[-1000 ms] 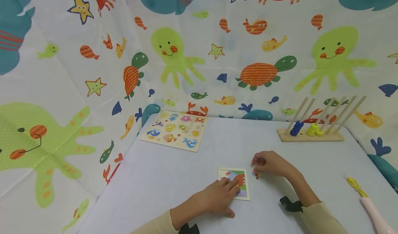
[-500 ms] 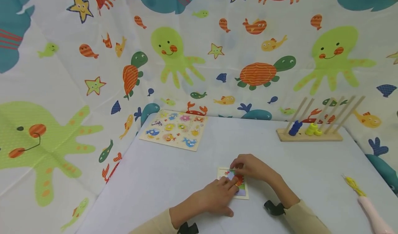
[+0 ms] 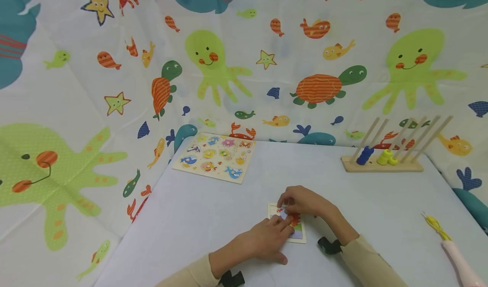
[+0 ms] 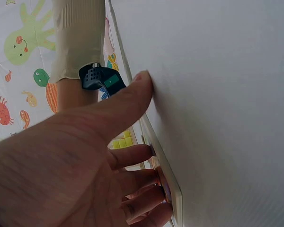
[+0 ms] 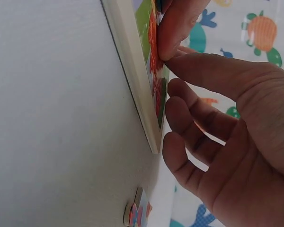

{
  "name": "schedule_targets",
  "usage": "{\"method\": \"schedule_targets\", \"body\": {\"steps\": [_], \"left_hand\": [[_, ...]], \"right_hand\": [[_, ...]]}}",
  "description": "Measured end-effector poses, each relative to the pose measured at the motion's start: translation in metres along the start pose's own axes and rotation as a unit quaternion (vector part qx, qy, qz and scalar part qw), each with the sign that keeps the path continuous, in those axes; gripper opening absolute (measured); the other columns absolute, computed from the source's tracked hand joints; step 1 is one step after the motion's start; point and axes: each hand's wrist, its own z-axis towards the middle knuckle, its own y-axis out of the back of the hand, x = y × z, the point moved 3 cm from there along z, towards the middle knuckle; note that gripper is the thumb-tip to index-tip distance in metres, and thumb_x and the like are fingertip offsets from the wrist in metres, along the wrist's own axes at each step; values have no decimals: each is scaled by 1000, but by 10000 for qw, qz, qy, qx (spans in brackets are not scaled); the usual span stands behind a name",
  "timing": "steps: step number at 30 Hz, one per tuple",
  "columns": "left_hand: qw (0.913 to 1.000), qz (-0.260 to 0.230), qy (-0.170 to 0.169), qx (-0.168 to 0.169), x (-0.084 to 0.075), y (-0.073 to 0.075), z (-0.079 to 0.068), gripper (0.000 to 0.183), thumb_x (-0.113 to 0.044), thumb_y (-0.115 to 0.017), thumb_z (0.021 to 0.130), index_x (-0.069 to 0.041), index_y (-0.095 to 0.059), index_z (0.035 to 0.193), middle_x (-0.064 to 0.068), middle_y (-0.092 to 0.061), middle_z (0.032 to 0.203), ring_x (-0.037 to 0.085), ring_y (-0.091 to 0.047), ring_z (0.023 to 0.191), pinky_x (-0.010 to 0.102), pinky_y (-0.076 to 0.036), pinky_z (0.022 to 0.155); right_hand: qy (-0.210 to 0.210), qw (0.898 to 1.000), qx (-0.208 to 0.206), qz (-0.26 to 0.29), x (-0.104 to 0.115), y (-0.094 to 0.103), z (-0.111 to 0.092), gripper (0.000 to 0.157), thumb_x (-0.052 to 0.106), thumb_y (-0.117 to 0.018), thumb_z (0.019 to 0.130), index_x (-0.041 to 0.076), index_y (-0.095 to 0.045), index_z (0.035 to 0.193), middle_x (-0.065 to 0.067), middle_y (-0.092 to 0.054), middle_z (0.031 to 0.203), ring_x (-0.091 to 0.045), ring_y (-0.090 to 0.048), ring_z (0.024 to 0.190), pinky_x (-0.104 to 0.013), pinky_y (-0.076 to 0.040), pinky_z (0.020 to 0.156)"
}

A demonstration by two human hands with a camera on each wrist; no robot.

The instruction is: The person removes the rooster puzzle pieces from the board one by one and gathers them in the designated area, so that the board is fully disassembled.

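Right hand (image 3: 304,200) has been moved over the pale-wood-framed rectangular picture puzzle (image 3: 299,233), pinned to the white table (image 3: 213,219) by outstretched left hand (image 3: 267,240); fitting likely underway, right fingers curled, whether anything's gripped can't be told.

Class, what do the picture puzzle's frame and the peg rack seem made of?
Puzzle frame: probably wood or fibreboard, smooth and matte; pale, even, straight-edged sides.
Peg rack: likely wood, matte-looking; plain tan colour, though any grain is too small to see.
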Motion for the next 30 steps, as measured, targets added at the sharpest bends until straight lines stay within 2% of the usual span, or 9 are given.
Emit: {"method": "schedule_targets", "body": {"steps": [7, 14, 17, 22, 30], "left_hand": [[10000, -22, -56, -36, -1, 1, 1, 81, -66, -65, 82, -17, -43, 144, 1, -29, 158, 18, -35, 131, 31, -42, 97], [9994, -326, 81, 19, 1, 0, 1, 99, -65, -67, 82, -18, -22, 157, -4, -16, 163, 15, -36, 126, 29, -40, 98], [9996, -272, 78, 48, 2, -1, 2, 102, -66, -65, 82, -18, -19, 159, -5, -13, 164, 12, -35, 121, 27, -39, 96], [9996, -269, 64, 25, 2, 0, 2, 101, -67, -64, 82, -16, -21, 158, -5, -15, 163, 12, -35, 120, 28, -40, 94], [9995, -295, 65, -57, 2, 1, 2, 99, -67, -67, 80, -16, -29, 155, -4, -21, 162, 14, -36, 124, 33, -40, 97]], "right_hand": [[25, 9999, 76, -89, 1, 1, -1, 19, 10, -72, 88, 25, -75, 100, 11, -59, 93, -10, -56, 81, -28, -49, 70], [60, 9996, 113, -246, 4, -2, 0, 24, 6, -69, 89, 29, -73, 97, 10, -57, 93, -12, -54, 84, -28, -49, 69], [-11, 9995, 126, -303, 6, -3, 1, 27, 5, -67, 89, 30, -72, 96, 10, -57, 93, -13, -54, 83, -28, -49, 68], [-89, 9986, 202, -491, 8, -5, 3, 34, 0, -62, 88, 32, -68, 97, 10, -54, 90, -13, -52, 82, -28, -47, 66], [223, 9947, 215, -977, 9, -10, 4, 39, -4, -62, 85, 33, -64, 97, 10, -49, 86, -12, -46, 81, -27, -44, 68]]}}
